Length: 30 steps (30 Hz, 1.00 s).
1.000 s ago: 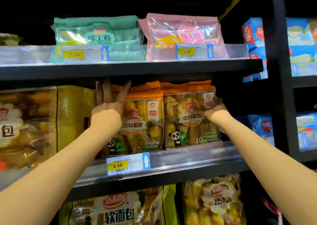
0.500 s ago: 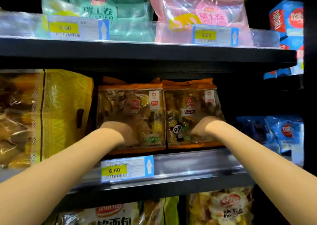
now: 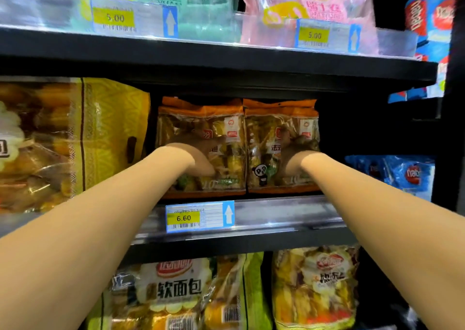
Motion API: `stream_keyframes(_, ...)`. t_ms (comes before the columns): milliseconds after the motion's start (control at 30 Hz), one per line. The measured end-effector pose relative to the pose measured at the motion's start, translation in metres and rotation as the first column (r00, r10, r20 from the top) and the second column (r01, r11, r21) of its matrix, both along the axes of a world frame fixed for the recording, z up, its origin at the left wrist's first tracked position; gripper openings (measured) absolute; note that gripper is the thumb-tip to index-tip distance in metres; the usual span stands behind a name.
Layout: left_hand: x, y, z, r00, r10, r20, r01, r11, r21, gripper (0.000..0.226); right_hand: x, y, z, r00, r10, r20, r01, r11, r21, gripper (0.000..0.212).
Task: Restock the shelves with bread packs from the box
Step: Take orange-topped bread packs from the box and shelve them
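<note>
Left hand (image 3: 198, 153) lies flat on the left pack (image 3: 226, 171); right hand (image 3: 298, 153) touches the right pack (image 3: 261, 138), grip unclear. The 2 packs stand near the shelf's (image 3: 276, 216) front edge, a yellow bag (image 3: 105, 133) just left.

1. The left orange-topped plastic bread pack (image 3: 226, 173) and the right orange-topped plastic bread pack (image 3: 261, 133) stand touching on the black metal middle shelf (image 3: 251, 244).
2. The left hand (image 3: 198, 153) lies on the left one's front, the right hand (image 3: 299, 153) on the other's.
3. A large yellow plastic bag (image 3: 108, 133) stands just left.
</note>
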State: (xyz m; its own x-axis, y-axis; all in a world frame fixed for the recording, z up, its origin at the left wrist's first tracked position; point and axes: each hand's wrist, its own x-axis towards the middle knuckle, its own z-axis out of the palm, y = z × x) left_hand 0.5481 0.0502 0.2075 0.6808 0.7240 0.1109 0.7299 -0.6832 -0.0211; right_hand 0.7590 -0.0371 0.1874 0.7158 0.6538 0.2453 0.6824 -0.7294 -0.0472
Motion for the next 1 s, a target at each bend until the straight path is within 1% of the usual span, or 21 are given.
stream_keyframes(33,-0.004,-0.009,0.005,1.0,0.004,0.02,-0.004,1.0,0.015,0.074,-0.013,-0.012,0.004,1.0,0.022,-0.021,-0.023,0.999,-0.028,0.079)
stream_keyframes(67,-0.01,-0.015,0.01,0.999,-0.007,0.054,0.005,0.999,0.041,0.077,-0.022,-0.021,0.008,0.999,0.03,-0.038,-0.032,0.998,-0.049,0.066)
stream_keyframes(133,-0.026,-0.024,0.016,0.991,-0.026,0.128,0.011,0.993,0.12,0.079,-0.045,-0.04,0.016,0.996,0.019,-0.086,-0.021,1.0,-0.022,0.058)
stream_keyframes(167,-0.036,-0.027,0.017,0.988,-0.04,0.151,0.013,0.984,0.179,0.077,-0.059,-0.046,0.019,0.997,0.035,-0.072,-0.034,0.999,0.014,0.057)
stream_keyframes(233,-0.056,-0.028,0.016,0.979,-0.097,0.181,0.039,0.954,0.297,0.076,-0.083,-0.056,0.021,0.995,0.095,0.005,-0.096,0.993,0.07,0.063)
stream_keyframes(300,-0.075,-0.033,0.016,0.968,-0.163,0.19,0.082,0.924,0.373,0.079,-0.103,-0.062,0.016,0.988,0.138,0.061,-0.146,0.978,0.151,0.08)
stream_keyframes(400,-0.101,-0.042,0.014,0.97,-0.193,0.151,0.108,0.891,0.442,0.082,-0.132,-0.065,0.006,0.989,0.129,0.071,-0.142,0.966,0.215,0.1)
stream_keyframes(500,-0.132,-0.05,0.01,0.963,-0.223,0.153,0.123,0.865,0.487,0.079,-0.165,-0.064,-0.002,0.982,0.176,0.07,-0.188,0.949,0.254,0.106)
stream_keyframes(600,-0.173,-0.058,0.002,0.953,-0.229,0.198,0.104,0.862,0.495,0.079,-0.205,-0.064,-0.007,0.965,0.244,0.099,-0.263,0.918,0.297,0.103)
stream_keyframes(733,-0.24,-0.063,-0.028,0.958,-0.175,0.226,0.038,0.863,0.504,0.082,-0.27,-0.064,-0.029,0.912,0.364,0.191,-0.407,0.866,0.292,0.096)
stream_keyframes(867,-0.305,-0.06,-0.072,0.969,0.007,0.246,-0.134,0.852,0.505,0.093,-0.334,-0.057,-0.065,0.841,0.484,0.242,-0.536,0.807,0.247,0.092)
stream_keyframes(933,-0.336,-0.058,-0.099,0.962,0.09,0.257,-0.208,0.854,0.478,0.098,-0.367,-0.051,-0.088,0.806,0.535,0.251,-0.584,0.787,0.199,0.092)
stream_keyframes(1000,-0.366,-0.058,-0.13,0.953,0.158,0.258,-0.261,0.859,0.44,0.099,-0.399,-0.047,-0.116,0.768,0.594,0.24,-0.634,0.758,0.154,0.092)
